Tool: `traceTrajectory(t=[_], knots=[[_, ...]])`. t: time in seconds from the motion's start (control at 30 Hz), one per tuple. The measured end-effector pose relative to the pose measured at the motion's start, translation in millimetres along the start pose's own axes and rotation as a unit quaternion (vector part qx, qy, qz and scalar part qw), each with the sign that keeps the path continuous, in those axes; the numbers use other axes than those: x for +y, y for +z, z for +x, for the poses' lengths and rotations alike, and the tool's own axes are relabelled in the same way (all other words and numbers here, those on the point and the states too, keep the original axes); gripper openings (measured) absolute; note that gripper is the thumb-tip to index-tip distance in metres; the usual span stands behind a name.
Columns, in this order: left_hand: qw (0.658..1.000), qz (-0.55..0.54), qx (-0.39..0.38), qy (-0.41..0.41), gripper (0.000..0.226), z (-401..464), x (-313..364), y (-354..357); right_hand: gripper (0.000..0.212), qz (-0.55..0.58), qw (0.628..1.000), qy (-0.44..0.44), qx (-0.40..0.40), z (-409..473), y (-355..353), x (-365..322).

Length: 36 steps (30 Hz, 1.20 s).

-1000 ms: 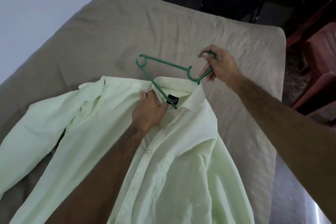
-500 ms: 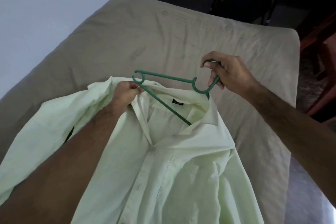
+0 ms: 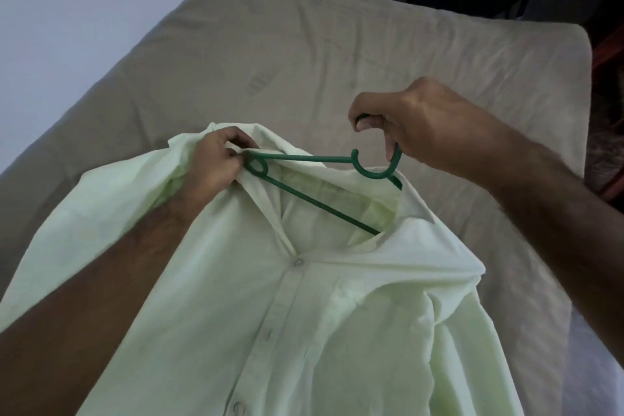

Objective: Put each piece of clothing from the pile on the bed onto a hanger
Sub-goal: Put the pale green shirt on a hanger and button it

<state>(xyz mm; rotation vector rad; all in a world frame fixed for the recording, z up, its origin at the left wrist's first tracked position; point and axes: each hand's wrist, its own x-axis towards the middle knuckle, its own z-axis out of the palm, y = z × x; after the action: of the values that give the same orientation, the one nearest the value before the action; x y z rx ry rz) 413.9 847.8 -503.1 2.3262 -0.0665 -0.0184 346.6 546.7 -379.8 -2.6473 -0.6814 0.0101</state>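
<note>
- My right hand [image 3: 429, 127] grips the hook of the green plastic hanger [image 3: 317, 184].
- My left hand [image 3: 216, 162] pinches the pale green button-up shirt [image 3: 304, 314] at its collar, beside the hanger's left end.
- One hanger arm sits inside the neck opening; the shirt lies on the beige bed [image 3: 304, 61].

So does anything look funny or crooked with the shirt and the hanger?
Yes. The green hanger sits lopsided: one arm has slid inside the pale green shirt on the right, but its left end still pokes out at the collar, where the left hand pinches the cloth. The right hand holds the hook.
</note>
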Motion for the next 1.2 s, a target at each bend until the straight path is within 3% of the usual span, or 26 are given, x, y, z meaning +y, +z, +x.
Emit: traceTrajectory(t=[0.1, 0.17, 0.3, 0.47, 0.6, 0.8, 0.93, 1.0, 1.1, 1.2], knots=[[0.957, 0.172, 0.005, 0.234, 0.032, -6, 4, -7, 0.02, -0.035, 0.999, 0.001, 0.001, 2, 2, 2], [0.948, 0.169, 0.024, 0.267, 0.033, -8, 18, -10, 0.012, -0.031, 0.999, 0.01, 0.005, 3, 7, 2], [0.958, 0.065, 0.105, 0.259, 0.027, -4, 65, -15, 0.008, 0.126, 0.987, 0.098, 0.037, 11, 23, 8], [0.955, 0.006, 0.111, 0.274, 0.022, -15, 100, -2, 0.011, 0.226, 0.944, 0.234, 0.045, 38, 45, 61], [0.972, -0.012, 0.035, 0.234, 0.028, -21, 85, 16, 0.024, 0.228, 0.915, 0.31, 0.118, 78, 48, 92], [0.984, -0.012, -0.103, 0.146, 0.045, -33, 48, 33, 0.008, 0.225, 0.863, 0.417, 0.178, 88, 76, 121], [0.984, -0.018, -0.061, 0.164, 0.048, -53, 25, 36, 0.023, 0.175, 0.877, 0.38, 0.237, 34, 88, 62], [0.988, -0.029, -0.036, 0.145, 0.037, -62, 16, 42, 0.02, 0.21, 0.897, 0.338, 0.192, 2, 110, 13], [0.987, -0.035, -0.098, 0.119, 0.03, -71, 8, 56, 0.012, 0.257, 0.898, 0.34, 0.105, -23, 154, -40], [0.98, -0.018, -0.134, 0.146, 0.039, -75, 6, 65, 0.005, 0.227, 0.889, 0.38, 0.121, -23, 189, -55]])
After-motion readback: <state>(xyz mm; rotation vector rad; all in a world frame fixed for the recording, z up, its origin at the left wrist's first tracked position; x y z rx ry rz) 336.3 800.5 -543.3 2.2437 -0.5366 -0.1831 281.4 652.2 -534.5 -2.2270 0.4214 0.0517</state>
